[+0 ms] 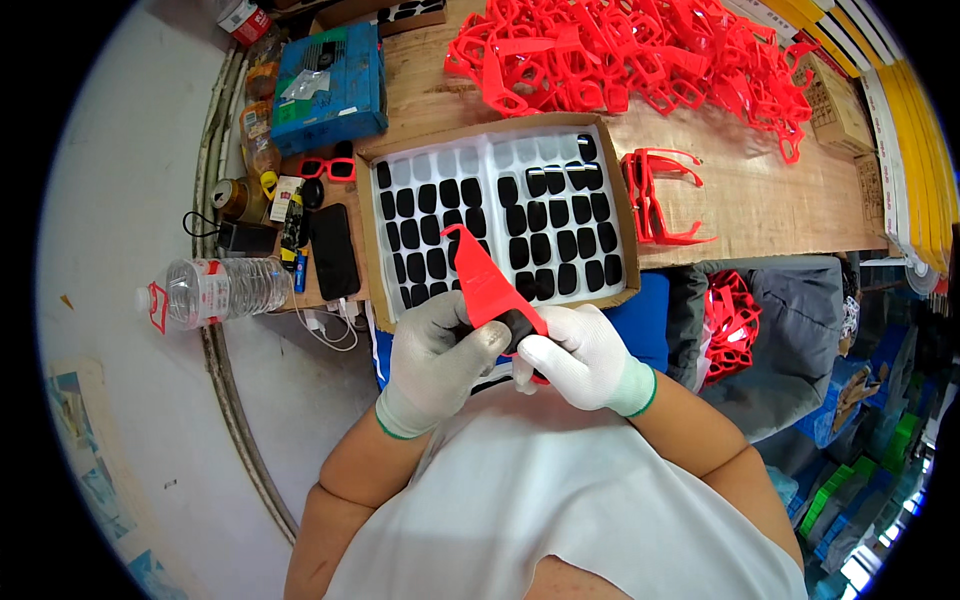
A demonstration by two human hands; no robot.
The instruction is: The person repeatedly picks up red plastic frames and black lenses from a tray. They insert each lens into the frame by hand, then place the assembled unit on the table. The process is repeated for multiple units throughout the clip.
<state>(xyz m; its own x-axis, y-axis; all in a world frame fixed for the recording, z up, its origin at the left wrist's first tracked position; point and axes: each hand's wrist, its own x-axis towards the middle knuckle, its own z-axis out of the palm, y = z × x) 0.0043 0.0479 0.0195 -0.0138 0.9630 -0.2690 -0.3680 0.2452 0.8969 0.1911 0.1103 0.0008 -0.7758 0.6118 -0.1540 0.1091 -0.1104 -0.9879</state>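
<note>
Both my hands wear white knit gloves and meet just below the tray. My left hand [440, 355] and my right hand [580, 355] together grip a red plastic glasses frame [485, 280], its arm pointing up over the tray. A dark lens [520, 322] sits in the frame between my thumbs. Directly above lies a cardboard tray [372, 240] with a white insert holding several dark lenses [540, 245] in rows; some pockets near its top left are empty.
A big heap of red frames [640, 50] fills the far wooden bench. A few finished red glasses [660, 195] lie right of the tray, more [730, 320] in a grey bag. A phone [333, 250], plastic bottle [215, 288] and blue box [330, 85] sit left.
</note>
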